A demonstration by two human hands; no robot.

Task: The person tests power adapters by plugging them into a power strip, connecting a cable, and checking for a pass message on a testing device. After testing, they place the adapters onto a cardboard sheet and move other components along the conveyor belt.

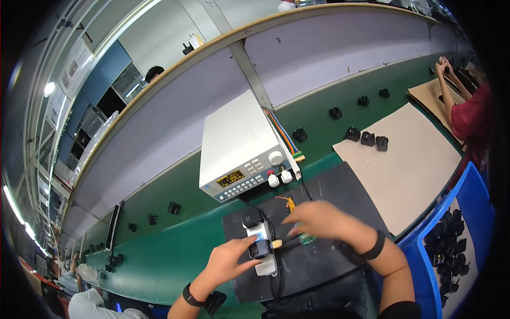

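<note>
Our left hand (229, 259) pinches black adapter (260, 249), thumb and fingertip at opposite edges; adapter sits on white power strip (264, 269), over dark mat (329, 263). Our right hand (317, 219), blurred, fingers half-curled above mat right of strip; we cannot tell whether it holds anything. White bench instrument (240, 139) stands beyond; three black plugs (367, 139) rest on beige sheet (401, 178).

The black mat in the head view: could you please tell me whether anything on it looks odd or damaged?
Nothing looks spilled or clearly damaged. One untidy spot: a small yellow tangle lies on the black mat, between the white instrument and the right hand; it resembles stray wire, but is too small to identify.
</note>
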